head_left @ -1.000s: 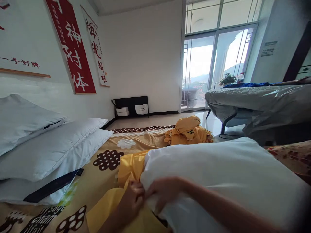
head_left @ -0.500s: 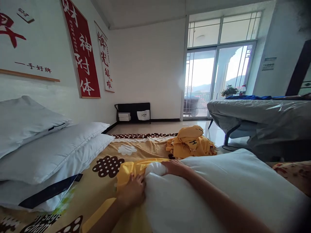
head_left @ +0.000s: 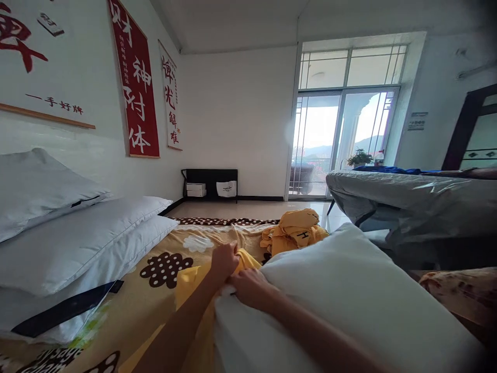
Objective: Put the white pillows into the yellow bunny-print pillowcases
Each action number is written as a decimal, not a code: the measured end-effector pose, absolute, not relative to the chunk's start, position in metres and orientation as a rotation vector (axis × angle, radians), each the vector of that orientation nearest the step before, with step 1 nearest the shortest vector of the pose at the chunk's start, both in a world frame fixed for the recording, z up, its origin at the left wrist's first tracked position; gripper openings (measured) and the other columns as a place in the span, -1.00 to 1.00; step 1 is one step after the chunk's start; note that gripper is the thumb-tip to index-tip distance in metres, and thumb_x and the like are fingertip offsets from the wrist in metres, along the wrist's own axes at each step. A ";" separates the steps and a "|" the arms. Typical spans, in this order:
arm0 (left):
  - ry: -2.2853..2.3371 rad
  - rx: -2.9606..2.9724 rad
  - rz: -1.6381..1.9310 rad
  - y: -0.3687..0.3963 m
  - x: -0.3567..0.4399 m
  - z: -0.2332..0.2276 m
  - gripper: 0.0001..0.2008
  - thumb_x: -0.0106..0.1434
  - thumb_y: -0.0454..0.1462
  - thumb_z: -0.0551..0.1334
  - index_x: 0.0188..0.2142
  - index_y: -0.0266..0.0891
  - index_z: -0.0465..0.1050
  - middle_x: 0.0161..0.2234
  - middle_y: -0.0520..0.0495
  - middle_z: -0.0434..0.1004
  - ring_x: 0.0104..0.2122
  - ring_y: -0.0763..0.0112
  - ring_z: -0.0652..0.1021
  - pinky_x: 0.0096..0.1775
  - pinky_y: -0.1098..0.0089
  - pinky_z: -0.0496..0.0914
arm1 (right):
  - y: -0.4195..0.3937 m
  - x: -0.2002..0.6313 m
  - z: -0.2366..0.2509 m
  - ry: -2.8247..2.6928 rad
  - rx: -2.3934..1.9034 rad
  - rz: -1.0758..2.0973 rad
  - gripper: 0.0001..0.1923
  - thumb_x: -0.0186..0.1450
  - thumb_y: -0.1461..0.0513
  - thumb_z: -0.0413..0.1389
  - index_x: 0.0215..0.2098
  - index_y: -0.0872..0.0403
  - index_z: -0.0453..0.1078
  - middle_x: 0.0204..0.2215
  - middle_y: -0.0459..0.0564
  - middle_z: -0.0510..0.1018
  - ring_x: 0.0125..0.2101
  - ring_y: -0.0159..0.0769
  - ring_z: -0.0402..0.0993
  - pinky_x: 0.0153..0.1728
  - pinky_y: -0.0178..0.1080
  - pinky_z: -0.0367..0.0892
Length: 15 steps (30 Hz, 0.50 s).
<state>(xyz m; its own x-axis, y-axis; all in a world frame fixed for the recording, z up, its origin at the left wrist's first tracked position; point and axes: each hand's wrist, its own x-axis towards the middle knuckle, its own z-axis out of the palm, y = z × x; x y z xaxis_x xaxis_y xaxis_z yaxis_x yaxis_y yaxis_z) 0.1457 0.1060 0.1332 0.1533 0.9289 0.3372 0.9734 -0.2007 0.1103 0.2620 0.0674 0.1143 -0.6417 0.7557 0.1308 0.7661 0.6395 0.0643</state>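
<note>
A: "Since both hands meet at one end of the white pillow (head_left: 334,280), what's each one got?"

B: "L hand (head_left: 225,259): clenched in a fist on the yellow cloth (head_left: 187,282), a fold of it poking up alongside. Prob. gripped like that to hold the edge up & taut."

A: "R hand (head_left: 250,287)?"

B: "Just beside it, a bit nearer us, fingers bent down where cloth & pillow meet. Tips hidden, so can't tell if it's got cloth, pillow or both. Looks meant to steady that end."

A: "Arm pose?"

B: "L forearm (head_left: 185,327) slants up & inward above the cloth; R forearm (head_left: 306,331) comes in from bottom R, over the pillow, so each hand has its own side."

A: "Pillow's where, exactly?"

B: "R of the hands, over the patterned bedspread (head_left: 134,298), far corner peaked. Can't see what's under it."

A: "Other stuff?"

B: "Stacked pillows (head_left: 89,238) off L, yellow pile (head_left: 295,233) beyond; both clear of the arms, prob. for elbow room."
</note>
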 end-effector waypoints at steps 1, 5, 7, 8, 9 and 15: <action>-1.884 -2.283 -0.534 0.102 0.153 0.139 -0.85 0.21 -0.30 0.08 -0.25 -0.19 0.39 -0.31 -0.06 0.54 -0.24 0.30 0.54 -0.30 0.39 0.28 | 0.071 0.257 0.113 -2.740 -1.305 -0.179 -0.67 0.27 0.29 -0.03 -0.08 -0.02 0.47 -0.23 0.06 0.60 -0.22 -0.14 0.51 -0.23 -0.19 0.35; -1.843 -2.325 -0.565 0.084 0.169 0.139 -0.78 0.19 -0.35 0.07 -0.18 -0.16 0.38 -0.23 -0.07 0.54 -0.21 0.29 0.54 -0.30 0.39 0.26 | 0.097 0.260 0.108 -2.625 -1.468 -0.179 -0.69 0.33 0.32 -0.07 -0.05 0.17 0.44 -0.12 0.18 0.56 -0.11 -0.16 0.47 -0.11 -0.14 0.35; -1.874 -2.333 -0.549 0.077 0.164 0.127 -0.72 0.20 -0.39 0.04 -0.12 -0.18 0.37 -0.19 -0.12 0.54 -0.21 0.26 0.55 -0.30 0.36 0.27 | 0.106 0.273 0.112 -2.596 -1.516 -0.159 -0.69 0.35 0.30 -0.06 -0.04 0.17 0.43 -0.12 0.18 0.56 -0.13 -0.19 0.49 -0.11 -0.15 0.36; -1.902 -2.338 -0.536 0.075 0.159 0.118 -0.72 0.20 -0.38 0.04 -0.11 -0.20 0.37 -0.19 -0.15 0.55 -0.22 0.24 0.55 -0.31 0.36 0.27 | 0.106 0.281 0.115 -2.600 -1.507 -0.146 -0.70 0.35 0.28 -0.06 -0.06 0.15 0.45 -0.12 0.17 0.57 -0.12 -0.19 0.50 -0.09 -0.17 0.35; -1.932 -2.351 -0.519 0.072 0.152 0.110 -0.74 0.21 -0.37 0.05 -0.12 -0.22 0.38 -0.22 -0.17 0.56 -0.24 0.22 0.56 -0.32 0.35 0.27 | 0.102 0.289 0.119 -2.613 -1.478 -0.135 -0.69 0.36 0.25 -0.07 -0.06 0.12 0.46 -0.11 0.14 0.57 -0.10 -0.19 0.49 -0.06 -0.18 0.33; -2.045 -2.484 -0.494 0.050 0.111 0.074 -0.78 0.30 -0.20 0.02 -0.31 -0.19 0.40 -0.34 -0.06 0.57 -0.32 0.34 0.54 -0.35 0.43 0.26 | 0.009 0.335 0.104 -2.637 -1.070 -0.261 -0.52 0.34 0.10 -0.01 0.22 -0.02 0.22 0.23 0.06 0.26 0.21 -0.11 0.17 0.17 -0.04 0.16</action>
